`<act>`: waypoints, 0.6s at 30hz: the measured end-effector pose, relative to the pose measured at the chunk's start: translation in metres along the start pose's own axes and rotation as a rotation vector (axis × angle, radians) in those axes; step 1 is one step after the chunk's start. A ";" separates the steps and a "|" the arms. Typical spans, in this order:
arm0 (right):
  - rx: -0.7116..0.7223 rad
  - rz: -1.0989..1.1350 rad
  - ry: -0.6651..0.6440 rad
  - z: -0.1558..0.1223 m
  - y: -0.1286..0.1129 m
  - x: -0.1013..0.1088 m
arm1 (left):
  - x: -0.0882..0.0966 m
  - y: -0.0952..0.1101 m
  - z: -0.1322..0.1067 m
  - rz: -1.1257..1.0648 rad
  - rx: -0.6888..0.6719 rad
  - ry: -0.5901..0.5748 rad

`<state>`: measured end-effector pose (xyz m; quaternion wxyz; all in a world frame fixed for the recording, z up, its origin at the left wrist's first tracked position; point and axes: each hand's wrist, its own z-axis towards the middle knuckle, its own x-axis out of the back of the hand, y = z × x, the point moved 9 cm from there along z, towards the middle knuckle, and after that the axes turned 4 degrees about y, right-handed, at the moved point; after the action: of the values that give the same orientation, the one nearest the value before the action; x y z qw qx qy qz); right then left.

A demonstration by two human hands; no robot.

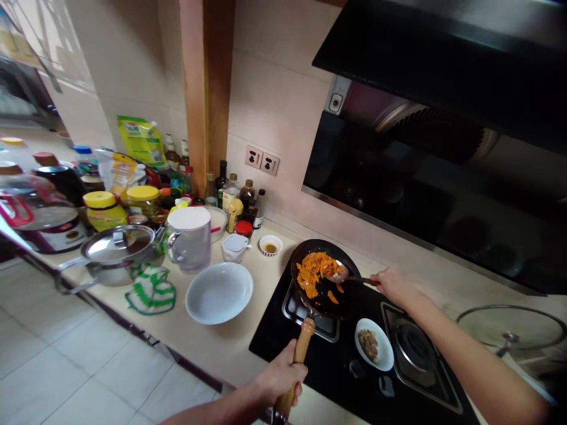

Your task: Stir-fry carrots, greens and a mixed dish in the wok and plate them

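Note:
My left hand is wrapped round the wooden handle of a black frying pan, which sits on the left burner. Orange sliced food, probably carrot, lies in the pan, mostly toward its left side. My right hand grips the handle of a spatula; its head is in the pan, partly under the orange pieces. Close to the pan on the hob is a white bowl with brownish minced food in it.
A white oval plate lies on the counter left of the pan. Beyond it stand a lidded pitcher, a steel pot, a green-striped cloth and several bottles. A glass lid is at the right. The range hood overhangs the hob.

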<state>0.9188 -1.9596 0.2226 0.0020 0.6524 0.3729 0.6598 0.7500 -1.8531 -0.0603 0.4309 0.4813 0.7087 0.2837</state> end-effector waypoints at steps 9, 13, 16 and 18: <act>0.043 -0.131 0.137 -0.002 0.035 0.000 | 0.003 -0.001 0.000 -0.008 0.022 0.025; 0.042 -0.175 0.160 0.018 0.018 -0.004 | 0.002 -0.003 0.002 -0.004 0.017 0.019; 0.094 -0.166 0.207 0.015 -0.006 -0.005 | 0.002 -0.005 0.003 0.005 0.031 0.029; 0.116 -0.131 0.232 0.006 -0.010 0.001 | 0.001 -0.005 0.003 0.003 0.037 0.031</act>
<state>0.9188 -1.9491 0.2181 -0.0355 0.5451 0.4498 0.7066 0.7501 -1.8535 -0.0658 0.4104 0.4857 0.7197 0.2788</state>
